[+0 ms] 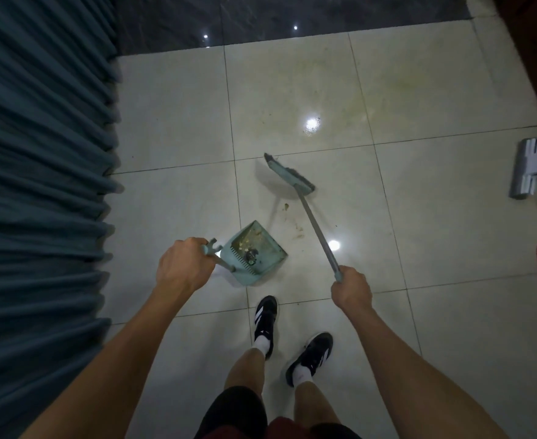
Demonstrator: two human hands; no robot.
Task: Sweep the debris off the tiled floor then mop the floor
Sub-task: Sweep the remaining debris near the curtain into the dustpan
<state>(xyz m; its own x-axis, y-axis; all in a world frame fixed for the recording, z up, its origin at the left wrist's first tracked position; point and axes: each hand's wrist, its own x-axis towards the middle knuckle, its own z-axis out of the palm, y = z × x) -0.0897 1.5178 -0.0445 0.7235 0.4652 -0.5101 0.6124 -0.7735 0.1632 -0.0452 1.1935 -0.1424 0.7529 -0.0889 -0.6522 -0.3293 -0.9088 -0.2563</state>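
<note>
Curtain [39, 185] in teal pleats fills your left edge, hanging down to the tiled floor [419, 248]. Your left hand [181, 270] curls its fingers tightly round the top of the dustpan's handle, and the dustpan [254, 255] sits on the tiles just in front of your shoes [264, 324], already carrying crumbs and a dark clump. Just right of its open mouth, a small trail of debris [292, 220] lies on the tile. Beyond that the broom [289, 175] head slants near the floor, its long handle running back to your right hand [352, 288], whose fingers are wrapped closed round the end. At the far right edge a grey-and-white mop head [527, 169] rests flat on the tiles, well apart from the broom.
</note>
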